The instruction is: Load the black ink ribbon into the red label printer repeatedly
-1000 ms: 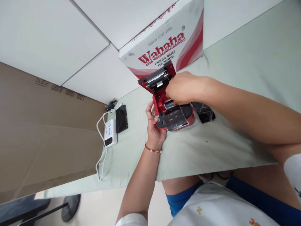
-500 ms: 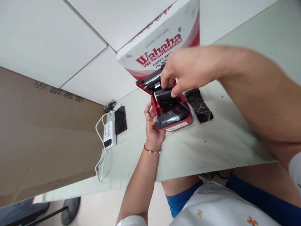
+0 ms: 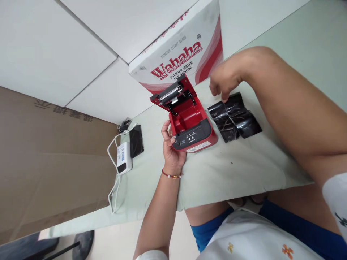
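A small red label printer [image 3: 193,117] stands on the cloth-covered table with its lid [image 3: 173,95] raised and its red inner bay bare. My left hand [image 3: 173,151] grips its left side, with the thumb near the dark front panel. To the right of the printer lie two glossy black film strips side by side, the left film strip [image 3: 223,122] and the right film strip [image 3: 245,117]. Over their upper edge is my right hand [image 3: 226,79], fingers curled and pinched at the top of the right strip. The exact contact is partly hidden.
Behind the printer stands a white and red water carton [image 3: 179,54] against a white panel wall. Leftward lie a black phone [image 3: 136,141], a white power bank [image 3: 124,157] and its white cable [image 3: 110,148]. A large brown cardboard box [image 3: 54,169] fills the left side.
My right hand has lifted the black film roll out of the printer and moved right, laying it beside the other strip. My left hand stays on the printer.
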A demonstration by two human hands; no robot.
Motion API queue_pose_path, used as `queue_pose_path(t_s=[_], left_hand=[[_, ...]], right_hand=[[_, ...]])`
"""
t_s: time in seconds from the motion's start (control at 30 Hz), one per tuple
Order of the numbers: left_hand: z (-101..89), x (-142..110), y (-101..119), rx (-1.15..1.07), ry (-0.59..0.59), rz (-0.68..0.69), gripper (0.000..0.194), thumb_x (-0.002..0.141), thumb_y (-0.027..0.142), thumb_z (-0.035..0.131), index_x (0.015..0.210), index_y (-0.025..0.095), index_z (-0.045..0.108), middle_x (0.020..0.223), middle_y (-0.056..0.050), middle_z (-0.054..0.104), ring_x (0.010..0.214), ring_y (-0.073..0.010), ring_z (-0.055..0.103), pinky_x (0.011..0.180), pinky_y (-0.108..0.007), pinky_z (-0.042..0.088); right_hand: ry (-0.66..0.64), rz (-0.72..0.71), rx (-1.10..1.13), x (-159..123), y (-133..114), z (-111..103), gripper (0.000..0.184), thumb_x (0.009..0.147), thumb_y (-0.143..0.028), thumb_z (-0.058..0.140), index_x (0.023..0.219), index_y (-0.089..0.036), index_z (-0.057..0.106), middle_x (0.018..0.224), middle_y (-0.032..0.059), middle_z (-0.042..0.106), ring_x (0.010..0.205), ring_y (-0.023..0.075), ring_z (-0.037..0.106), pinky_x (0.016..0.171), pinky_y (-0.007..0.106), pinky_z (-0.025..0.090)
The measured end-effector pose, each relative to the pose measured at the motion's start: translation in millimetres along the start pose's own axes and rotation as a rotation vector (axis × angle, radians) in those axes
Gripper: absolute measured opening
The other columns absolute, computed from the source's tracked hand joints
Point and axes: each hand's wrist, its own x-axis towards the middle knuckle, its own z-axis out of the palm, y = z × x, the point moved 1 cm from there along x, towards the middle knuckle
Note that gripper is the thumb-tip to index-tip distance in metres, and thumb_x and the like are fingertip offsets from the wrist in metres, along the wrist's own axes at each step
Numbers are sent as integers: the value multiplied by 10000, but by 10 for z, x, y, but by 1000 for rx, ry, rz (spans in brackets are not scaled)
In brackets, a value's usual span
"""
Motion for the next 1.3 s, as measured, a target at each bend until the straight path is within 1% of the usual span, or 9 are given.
queue_pose_path(t_s=[0.1, 0.23, 0.4, 0.53, 0.7, 0.9, 1.0, 1.1, 1.3], left_hand=[[-7, -1, -1, 1, -10, 3, 614, 801, 457, 875, 1379, 409, 674, 1466, 5, 699, 1334, -234, 671, 1152, -395, 556], [-11, 1, -3, 23, 29, 7, 614, 798, 450, 862, 1381, 396, 677, 1474, -14, 698, 1336, -249, 677, 1153, -419, 561], [2, 4, -21, 34, 31, 9, 627, 793, 457, 859, 1385, 388, 663, 1488, -22, 682, 1356, -259, 662, 1164, -428, 549], [26, -5, -25, 22, 36, 26, 604, 800, 462, 843, 1372, 382, 665, 1504, -26, 671, 1379, -266, 651, 1184, -442, 538], [25, -18, 1, -8, 39, 13, 571, 798, 409, 827, 1349, 384, 678, 1459, 1, 688, 1334, -238, 665, 1152, -390, 545], [52, -2, -10, 29, 47, 33, 589, 798, 462, 816, 1361, 365, 671, 1426, -30, 699, 1324, -272, 669, 1179, -445, 528], [107, -31, -32, 107, 96, 141, 531, 847, 550, 762, 1326, 331, 690, 1420, -49, 684, 1402, -292, 621, 1239, -459, 482], [148, -122, -14, 342, 145, 382, 535, 925, 633, 694, 1372, 340, 676, 1535, -55, 604, 1582, -320, 469, 1353, -492, 354], [164, -312, 94, 855, -61, 768, 488, 924, 570, 762, 1365, 364, 723, 1632, -71, 460, 1699, -414, 257, 1398, -651, 211]], right_hand=[[-125, 72, -144, 25, -240, 104, 323, 967, -290, 704, 1068, -19, 846, 1103, 90, 820, 1124, 203, 735, 967, 331, 460], [-171, 80, -260, -47, -434, 141, 405, 828, -155, 859, 1215, -41, 830, 1173, 133, 817, 1130, 257, 747, 935, 358, 478], [-142, -228, -50, -464, -233, -148, 323, 965, -351, 802, 1178, -112, 841, 1227, 29, 796, 1166, 213, 719, 966, 311, 487], [-30, -383, 102, -801, -258, -382, 441, 1093, -456, 590, 1201, -101, 827, 1219, 7, 784, 1168, 185, 686, 967, 323, 451], [157, -320, -53, -719, -838, -227, 349, 990, -358, 741, 1268, -162, 819, 1102, 50, 810, 1060, 235, 731, 915, 345, 491], [134, -94, -143, -488, -1261, 118, 330, 877, -188, 731, 1199, -146, 793, 1012, 153, 798, 1001, 329, 761, 805, 393, 551], [144, -39, -127, -446, -1279, 170, 373, 862, -174, 727, 1232, -175, 781, 1029, 155, 803, 1010, 328, 762, 801, 394, 560], [172, 1, -155, -422, -1268, 181, 348, 873, -173, 715, 1208, -215, 796, 1038, 128, 813, 995, 310, 764, 796, 384, 560], [113, -170, -210, -490, -1240, 101, 316, 935, -217, 682, 1216, -136, 801, 1091, 158, 810, 977, 297, 757, 778, 365, 530]])
